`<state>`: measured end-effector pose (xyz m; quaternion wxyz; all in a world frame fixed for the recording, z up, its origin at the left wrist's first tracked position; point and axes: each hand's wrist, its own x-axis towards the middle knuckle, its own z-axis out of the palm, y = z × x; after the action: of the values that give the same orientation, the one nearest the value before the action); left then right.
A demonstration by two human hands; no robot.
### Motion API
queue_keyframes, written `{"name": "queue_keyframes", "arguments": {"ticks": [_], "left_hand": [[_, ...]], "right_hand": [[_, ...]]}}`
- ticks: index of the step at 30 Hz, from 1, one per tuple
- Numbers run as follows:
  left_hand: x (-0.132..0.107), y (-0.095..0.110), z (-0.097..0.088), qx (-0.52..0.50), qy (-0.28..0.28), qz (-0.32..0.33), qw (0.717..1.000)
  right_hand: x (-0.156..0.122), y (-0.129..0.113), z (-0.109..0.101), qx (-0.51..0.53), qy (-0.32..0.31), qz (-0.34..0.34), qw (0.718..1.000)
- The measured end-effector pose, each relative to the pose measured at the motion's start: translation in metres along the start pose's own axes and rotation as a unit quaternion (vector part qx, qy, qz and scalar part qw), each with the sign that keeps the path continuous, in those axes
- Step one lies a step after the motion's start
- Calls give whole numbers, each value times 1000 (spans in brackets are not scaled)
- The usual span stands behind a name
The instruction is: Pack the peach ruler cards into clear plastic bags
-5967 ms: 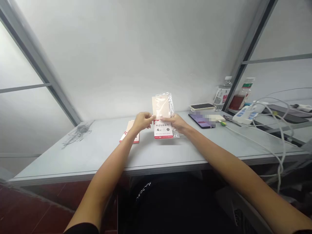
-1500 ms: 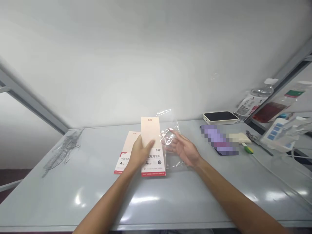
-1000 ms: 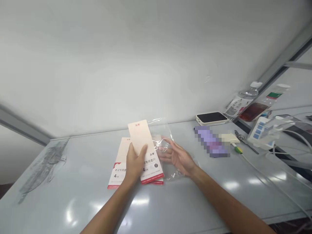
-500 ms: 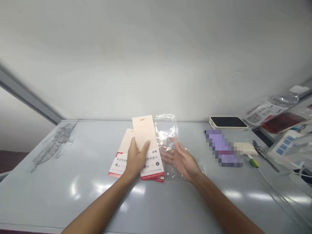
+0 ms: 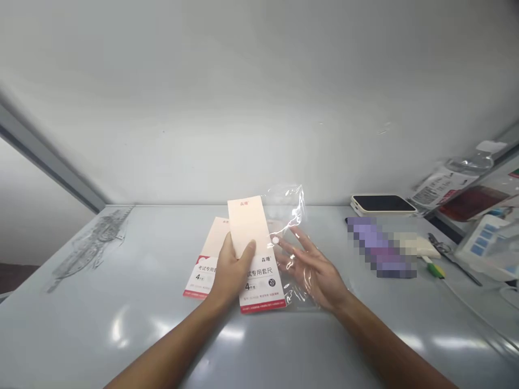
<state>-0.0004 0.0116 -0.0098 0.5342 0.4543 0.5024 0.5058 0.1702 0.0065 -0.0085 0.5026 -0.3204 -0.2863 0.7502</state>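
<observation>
Spread wider since the last frame: right hand (image 5: 318,278), fingers fanned open, resting on a clear plastic bag (image 5: 292,208). Left hand (image 5: 232,267) has its fingers closed on a peach-and-white ruler-set packet (image 5: 259,281), which overlaps the bag's left side. Second ruler-set packet (image 5: 200,281) just left, partly beneath it — all on a grey counter (image 5: 121,346), phone (image 5: 383,203) well right.
</observation>
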Motion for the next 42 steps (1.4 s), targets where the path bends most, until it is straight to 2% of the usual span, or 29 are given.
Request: {"name": "queue_keyframes", "arguments": {"ticks": [8, 14, 19, 23, 27, 33, 35, 38, 42], "left_hand": [[-1, 3, -1, 27, -26, -28, 999], [-4, 6, 2, 7, -44, -61, 997], [-6, 9, 2, 4, -53, -81, 995], [-7, 14, 1, -6, -40, -94, 995], [-9, 18, 1, -16, -51, -97, 994], [-9, 20, 1, -32, -97, -104, 989], [-9, 19, 3, -31, -105, -99, 989], [-10, 16, 5, 5, -75, -60, 995], [-12, 16, 7, 41, -25, 0, 999]], "right_hand": [[4, 3, -7, -12, 11, 13, 1000], [4, -3, 1, -20, -25, -16, 999], [5, -3, 2, -24, 18, -26, 999], [7, 1, -2, -5, 51, -25, 998], [8, 3, -5, 1, 42, -26, 999], [7, -3, -3, -12, 17, -25, 999], [7, -4, -1, -23, -4, -15, 1000], [7, -1, 1, -35, -16, 3, 999], [5, 11, 5, -65, 11, 27, 997]]}}
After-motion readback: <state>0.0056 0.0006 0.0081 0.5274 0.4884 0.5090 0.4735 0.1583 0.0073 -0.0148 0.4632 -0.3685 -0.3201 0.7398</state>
